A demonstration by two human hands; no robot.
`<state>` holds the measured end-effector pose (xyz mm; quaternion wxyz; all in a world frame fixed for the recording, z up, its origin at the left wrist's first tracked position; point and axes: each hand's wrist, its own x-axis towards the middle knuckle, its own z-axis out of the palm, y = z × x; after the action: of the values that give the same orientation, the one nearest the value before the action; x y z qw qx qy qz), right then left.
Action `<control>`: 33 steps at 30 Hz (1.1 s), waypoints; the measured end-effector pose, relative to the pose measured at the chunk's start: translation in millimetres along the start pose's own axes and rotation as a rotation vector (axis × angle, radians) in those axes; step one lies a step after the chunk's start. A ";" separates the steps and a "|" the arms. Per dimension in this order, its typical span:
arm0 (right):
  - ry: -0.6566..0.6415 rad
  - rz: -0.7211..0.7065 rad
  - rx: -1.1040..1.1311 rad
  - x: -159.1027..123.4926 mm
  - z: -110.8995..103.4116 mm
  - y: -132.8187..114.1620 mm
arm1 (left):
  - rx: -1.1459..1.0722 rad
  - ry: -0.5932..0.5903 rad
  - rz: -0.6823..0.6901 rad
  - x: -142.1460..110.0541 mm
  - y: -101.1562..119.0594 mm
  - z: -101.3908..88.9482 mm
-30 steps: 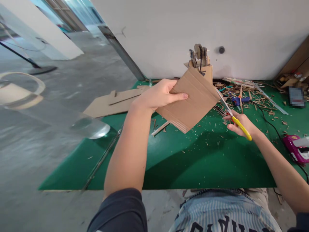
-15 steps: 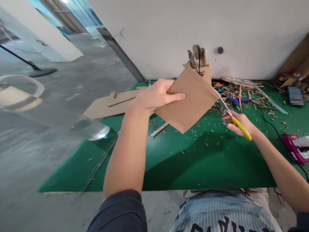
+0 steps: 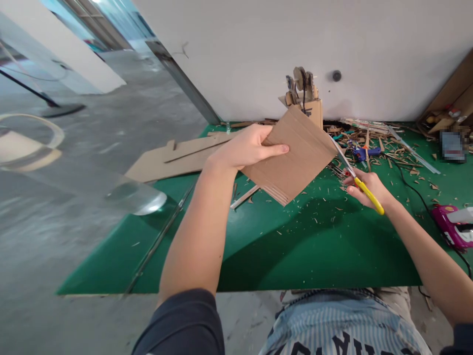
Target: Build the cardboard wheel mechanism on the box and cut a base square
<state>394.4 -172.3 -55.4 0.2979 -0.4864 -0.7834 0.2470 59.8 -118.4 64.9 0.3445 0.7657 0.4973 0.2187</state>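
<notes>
My left hand [image 3: 254,147] pinches a squarish piece of brown cardboard [image 3: 299,158], thumb on top and fingers underneath, and holds it tilted above the green table [image 3: 281,261]. Ridged corrugation shows along its near edge. My right hand [image 3: 365,187] grips a pair of scissors [image 3: 369,195] with yellow handles. The blades reach up to the cardboard's right corner; whether they close on it I cannot tell. Behind the cardboard stands a cardboard construction [image 3: 314,111] with round discs on top, partly hidden.
A larger cut cardboard sheet [image 3: 166,158] lies at the left. Cardboard scraps, a blue glue gun [image 3: 365,153] and a clear strip [image 3: 417,150] are spread at the back right. A magenta tool [image 3: 451,224] sits at the right edge. A clear cylinder [image 3: 136,195] is by the left edge.
My left hand has shifted slightly right with the cardboard, bringing its right corner further between or against the scissor blades. My right hand has hardly moved.
</notes>
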 end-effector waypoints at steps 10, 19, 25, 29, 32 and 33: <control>0.086 0.040 -0.171 0.2 0.1 -6.3 | 0.044 0.016 0.012 -6.0 9.1 -0.6; 0.060 0.035 -0.229 0.2 0.1 -1.7 | 0.074 -0.001 0.021 -4.0 7.4 -1.6; -0.043 -0.020 -0.132 -1.0 -2.2 3.5 | 0.094 -0.014 0.018 -6.3 11.8 0.6; -0.030 -0.011 -0.198 -1.2 -2.6 -1.3 | 0.089 -0.022 0.017 -7.3 14.5 3.6; 0.039 0.030 -0.351 -0.8 -1.1 -6.0 | 0.072 -0.029 0.026 -6.6 14.0 4.8; 0.060 0.038 -0.388 -0.6 -0.5 -7.0 | 0.060 -0.036 0.033 -6.0 13.2 5.1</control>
<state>390.6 -175.5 -50.4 0.2169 -0.5566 -0.7977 0.0825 68.8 -129.0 71.4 0.3267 0.7875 0.4846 0.1956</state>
